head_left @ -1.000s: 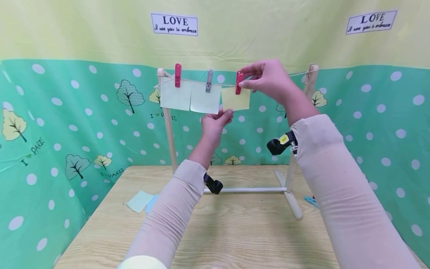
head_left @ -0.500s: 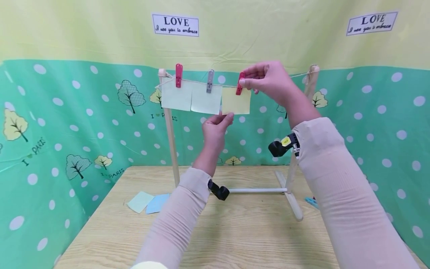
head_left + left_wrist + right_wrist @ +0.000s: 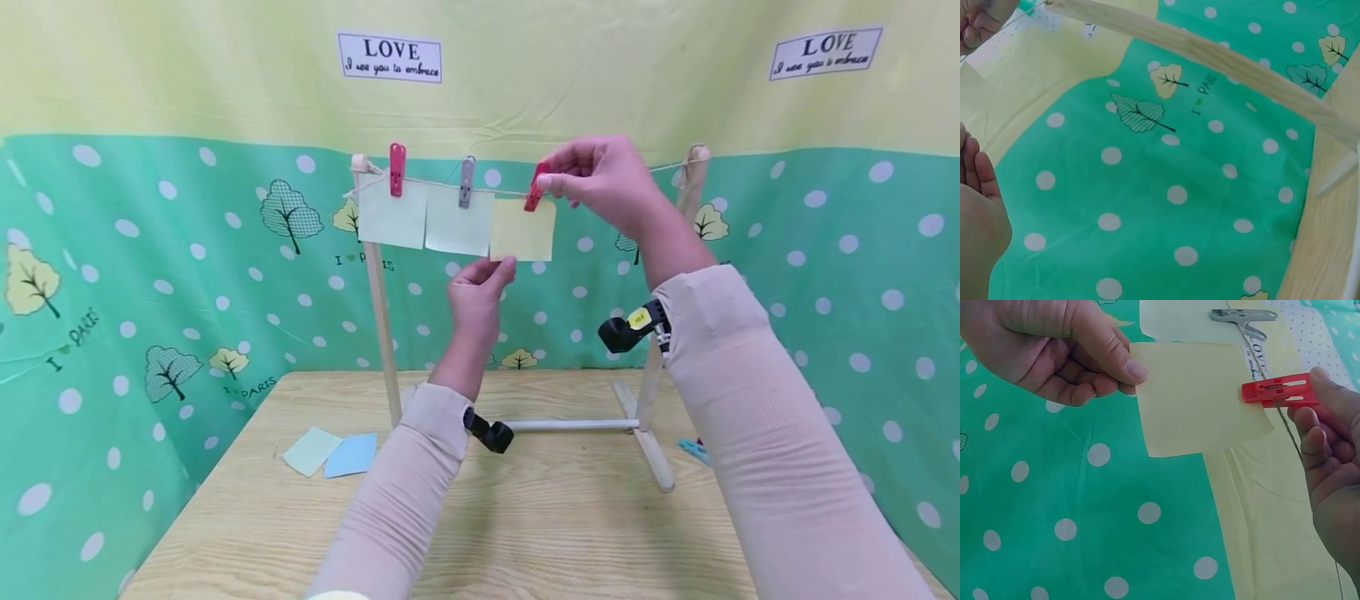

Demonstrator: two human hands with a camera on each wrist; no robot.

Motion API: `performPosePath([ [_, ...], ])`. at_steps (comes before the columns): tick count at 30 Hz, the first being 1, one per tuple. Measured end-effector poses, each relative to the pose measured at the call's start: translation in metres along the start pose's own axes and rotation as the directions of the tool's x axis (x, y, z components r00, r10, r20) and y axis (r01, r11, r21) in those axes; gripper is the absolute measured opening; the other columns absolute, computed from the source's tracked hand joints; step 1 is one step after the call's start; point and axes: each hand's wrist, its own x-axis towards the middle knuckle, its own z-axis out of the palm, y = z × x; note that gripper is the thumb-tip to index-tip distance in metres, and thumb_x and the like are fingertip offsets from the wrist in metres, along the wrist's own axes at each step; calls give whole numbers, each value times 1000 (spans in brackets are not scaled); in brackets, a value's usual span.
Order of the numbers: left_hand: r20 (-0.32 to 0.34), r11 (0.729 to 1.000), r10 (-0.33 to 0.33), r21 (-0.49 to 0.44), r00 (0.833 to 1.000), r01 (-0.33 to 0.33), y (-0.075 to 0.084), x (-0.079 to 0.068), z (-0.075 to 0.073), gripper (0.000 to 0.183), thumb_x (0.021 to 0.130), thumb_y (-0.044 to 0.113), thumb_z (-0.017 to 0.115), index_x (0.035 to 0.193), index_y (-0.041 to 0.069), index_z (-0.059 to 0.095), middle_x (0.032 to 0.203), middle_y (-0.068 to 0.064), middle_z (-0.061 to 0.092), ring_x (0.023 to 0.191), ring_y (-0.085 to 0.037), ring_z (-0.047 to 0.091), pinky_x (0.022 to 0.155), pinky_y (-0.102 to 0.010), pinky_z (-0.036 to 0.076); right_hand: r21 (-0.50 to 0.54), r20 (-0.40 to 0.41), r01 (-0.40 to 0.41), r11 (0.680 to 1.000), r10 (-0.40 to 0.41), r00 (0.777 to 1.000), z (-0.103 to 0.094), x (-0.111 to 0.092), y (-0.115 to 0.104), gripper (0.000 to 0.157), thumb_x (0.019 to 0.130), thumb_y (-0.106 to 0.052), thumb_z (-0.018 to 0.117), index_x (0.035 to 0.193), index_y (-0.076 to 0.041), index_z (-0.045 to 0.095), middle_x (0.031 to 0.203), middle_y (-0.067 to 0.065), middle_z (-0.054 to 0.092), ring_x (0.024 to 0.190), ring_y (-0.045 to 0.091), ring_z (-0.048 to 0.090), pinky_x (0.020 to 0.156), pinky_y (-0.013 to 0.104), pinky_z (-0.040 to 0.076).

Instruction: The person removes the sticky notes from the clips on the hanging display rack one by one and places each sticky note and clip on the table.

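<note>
A yellow paper square [image 3: 522, 231] hangs at the string, its lower left corner pinched between thumb and fingers of my left hand [image 3: 477, 293]. My right hand [image 3: 606, 179] pinches the handle end of a red clothespin [image 3: 1277, 390], whose tip overlaps the paper's top edge at the string [image 3: 1291, 431]. Left of it, a grey clothespin [image 3: 467, 182] and another red clothespin hold two pale green paper squares [image 3: 459, 225] on the line. In the left wrist view my left hand [image 3: 982, 206] shows only in part, at the left edge.
The string runs between two wooden posts [image 3: 381, 325] joined low down by a white bar [image 3: 573, 425]. On the table [image 3: 555, 517] lie a pale green paper [image 3: 312, 451] and a blue paper [image 3: 351, 455] at left, and a blue clothespin [image 3: 694, 451] at right. A patterned curtain hangs behind.
My left hand has moved slightly down, and more of the yellow paper shows below the line. The red clothespin in my right hand has tilted to the right.
</note>
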Motion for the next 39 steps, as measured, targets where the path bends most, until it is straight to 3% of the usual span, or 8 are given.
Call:
performPosePath([
  [5,4,1000,24,16,1000,-25,-2,-2,-3,6,84,2,76,88,6,74,77,0,70,70,-12,65,77,-27,55,61,-50,50,997,-47,998,0,-1,3,29,85,-26,77,106,-6,74,94,8,71,76,22,58,69,29,50],
  [9,5,1000,18,25,1000,-18,-4,-3,-5,8,84,3,76,86,10,74,77,0,69,70,-12,65,77,-27,55,150,-99,117,982,-103,990,1,-3,8,25,84,-20,78,103,-3,75,86,9,70,70,22,55,63,27,49],
  [18,0,1000,0,13,1000,0,-7,-5,-9,11,83,3,77,83,14,75,78,0,69,71,-13,64,77,-27,54,385,-241,264,884,-180,954,3,-6,18,16,82,-6,79,94,4,75,80,12,69,63,22,54,57,24,47],
  [26,-5,1000,-23,5,1000,23,-8,-5,-14,13,83,3,78,82,16,75,79,0,70,71,-12,64,79,-26,55,422,-321,334,843,-206,924,3,-6,21,14,81,0,78,89,9,73,74,11,68,57,21,52,55,24,44],
  [32,-7,999,-53,0,999,53,-9,-7,-18,12,83,4,77,84,15,75,80,0,70,73,-12,64,82,-27,55,483,-375,340,807,-160,913,2,-7,21,6,81,3,77,86,6,74,72,11,67,56,20,51,54,23,44],
  [35,-11,997,-69,19,998,69,-10,-8,-21,9,83,6,78,86,14,75,82,-1,70,74,-13,64,87,-31,54,498,-388,332,801,-137,911,1,-9,22,12,81,1,78,89,7,73,74,12,68,56,19,52,54,22,45],
  [39,-15,996,-82,41,997,83,-11,-9,-26,8,81,10,80,86,13,75,82,-2,70,76,-14,65,92,-35,53,473,-380,322,820,-139,914,-2,-12,26,16,81,-3,79,93,6,72,77,12,68,60,20,54,56,23,47],
])
